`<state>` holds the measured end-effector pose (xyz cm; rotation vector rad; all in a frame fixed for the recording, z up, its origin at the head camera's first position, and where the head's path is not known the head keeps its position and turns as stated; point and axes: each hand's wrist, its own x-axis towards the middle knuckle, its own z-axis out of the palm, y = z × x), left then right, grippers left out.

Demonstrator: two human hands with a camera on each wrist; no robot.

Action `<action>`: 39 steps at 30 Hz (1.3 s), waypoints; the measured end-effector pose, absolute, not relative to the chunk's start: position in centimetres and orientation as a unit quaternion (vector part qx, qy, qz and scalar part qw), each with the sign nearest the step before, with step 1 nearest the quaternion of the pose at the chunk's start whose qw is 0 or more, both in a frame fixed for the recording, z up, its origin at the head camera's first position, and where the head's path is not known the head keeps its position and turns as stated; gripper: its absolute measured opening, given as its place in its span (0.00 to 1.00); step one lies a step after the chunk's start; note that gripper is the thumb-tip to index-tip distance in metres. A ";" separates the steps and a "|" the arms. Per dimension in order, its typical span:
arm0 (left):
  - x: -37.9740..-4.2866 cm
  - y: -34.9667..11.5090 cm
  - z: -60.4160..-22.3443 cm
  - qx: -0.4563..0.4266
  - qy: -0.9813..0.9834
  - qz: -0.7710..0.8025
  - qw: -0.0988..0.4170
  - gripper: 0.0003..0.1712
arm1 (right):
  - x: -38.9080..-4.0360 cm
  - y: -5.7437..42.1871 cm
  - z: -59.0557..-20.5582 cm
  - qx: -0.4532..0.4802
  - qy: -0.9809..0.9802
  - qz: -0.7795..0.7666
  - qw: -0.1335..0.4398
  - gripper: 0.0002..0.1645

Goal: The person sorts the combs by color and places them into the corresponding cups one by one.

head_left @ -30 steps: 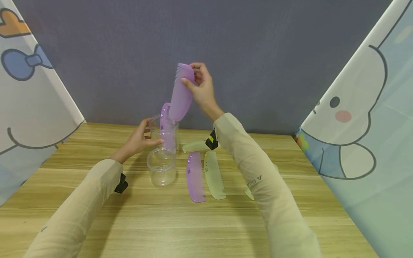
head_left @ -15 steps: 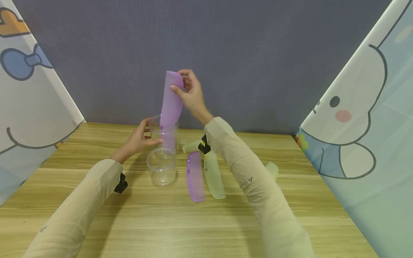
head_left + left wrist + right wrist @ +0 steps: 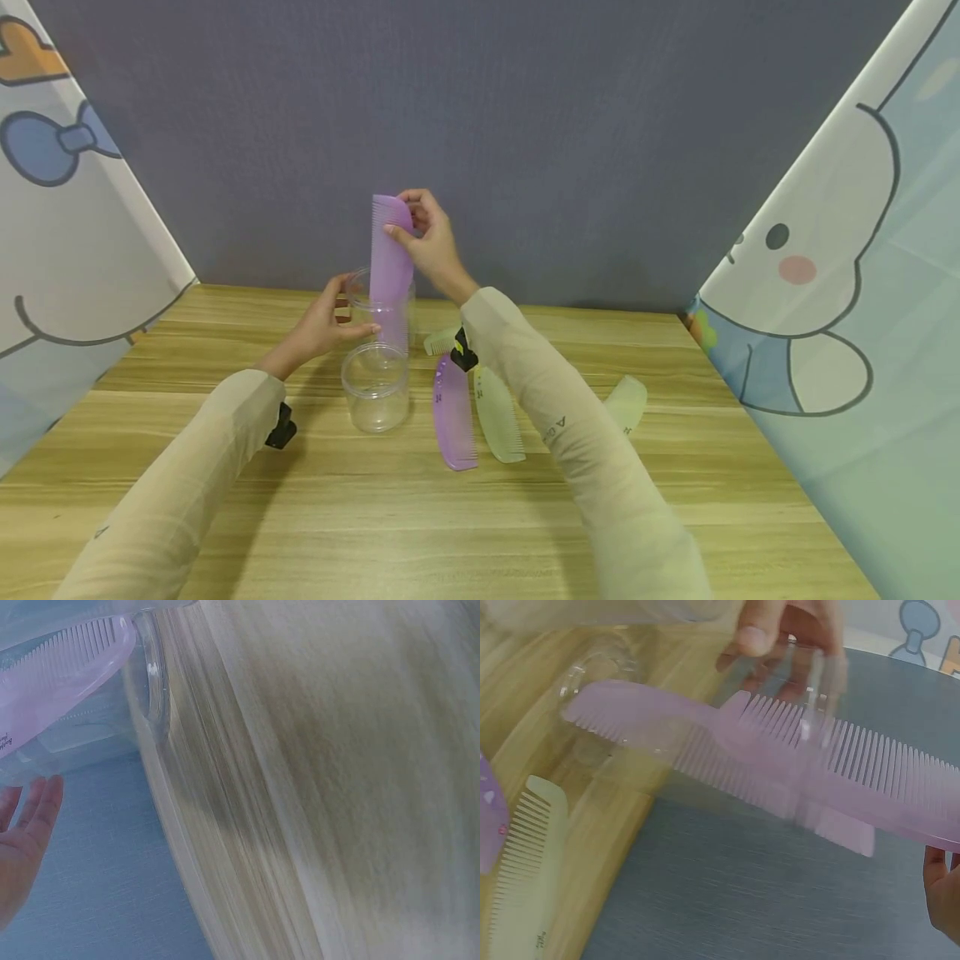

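Note:
My left hand [image 3: 324, 323] holds the side of the rear clear plastic cup [image 3: 360, 292], thumb in front and fingers on its far side. Above that cup, my right hand [image 3: 435, 242] pinches a purple comb [image 3: 392, 250] near its upper end; the comb stands upright with its lower part inside the cup. A second purple comb [image 3: 847, 832] is in the same cup, seen through the clear wall in the right wrist view and mostly covered in the head view. Another clear cup [image 3: 377, 408] stands just in front, with no comb in it.
To the right of the cups lie a purple comb [image 3: 454, 417] and a pale green comb [image 3: 501, 421]. Two more green combs, one behind [image 3: 441, 341] and one farther right [image 3: 628, 402], are partly covered by my right arm. A grey wall [image 3: 570, 167] closes the back.
My right hand has moved down and left, lowering the purple comb from above the rear cup into it. The left hand and both cups stay put.

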<state>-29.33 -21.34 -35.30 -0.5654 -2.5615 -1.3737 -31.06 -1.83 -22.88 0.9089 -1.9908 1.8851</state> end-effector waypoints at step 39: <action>-29.2 -21.3 -35.2 -0.186 -0.862 -0.463 0.088 0.54 | -33.4 -3.4 -29.4 0.270 -0.789 0.545 0.094 0.19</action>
